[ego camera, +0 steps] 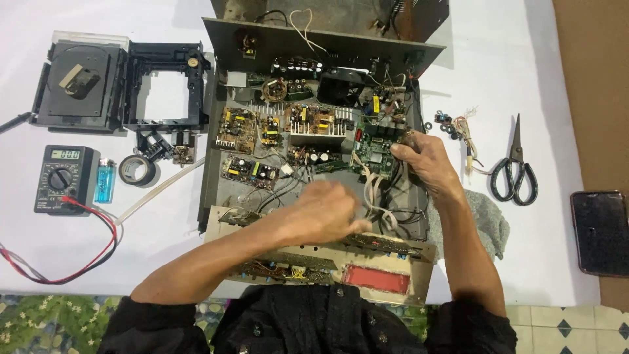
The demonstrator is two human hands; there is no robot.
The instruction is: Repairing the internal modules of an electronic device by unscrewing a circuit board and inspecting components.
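Observation:
An opened electronic device chassis (213,164) lies in front of me, filled with several circuit boards, capacitors and wires. My right hand (422,157) rests at the right side of the chassis, fingers pinched on the edge of a green circuit board (373,149). My left hand (324,213) reaches across the middle, blurred, fingers curled near white ribbon cables (373,196); whether it grips them I cannot tell. The detached front panel (386,278) with a red window lies nearest me.
A disassembled black disc drive (78,85) and frame (164,85) sit far left. A multimeter (62,178) with red lead, blue lighter (105,180), tape roll (137,170) lie left. Scissors (514,167), grey cloth (488,219), small parts and a phone (599,233) lie right.

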